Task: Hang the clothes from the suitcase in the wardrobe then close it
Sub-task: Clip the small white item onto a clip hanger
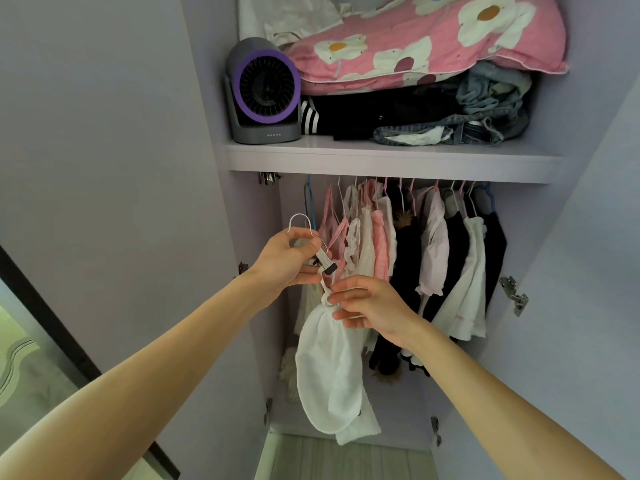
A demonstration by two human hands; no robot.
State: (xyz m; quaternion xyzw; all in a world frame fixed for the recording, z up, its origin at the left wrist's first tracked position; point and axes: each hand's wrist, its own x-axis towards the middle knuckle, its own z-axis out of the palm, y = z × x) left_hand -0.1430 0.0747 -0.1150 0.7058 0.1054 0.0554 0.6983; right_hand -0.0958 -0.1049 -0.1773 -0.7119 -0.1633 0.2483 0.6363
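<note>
Both hands are busy: your left hand (287,259) grips the clip hanger (328,265), your right hand (374,303) pinches the white garment (329,368) beneath, by the left wall of the wardrobe (381,161). Seat fabric fully in the clip.

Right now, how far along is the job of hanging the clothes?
Done: many garments hang inside. In hand: the left hand grips a clip hanger, and the right hand pinches the white garment below its clip. Left: hooking it up and closing the doors, which stand open. The suitcase is not in view.
</note>
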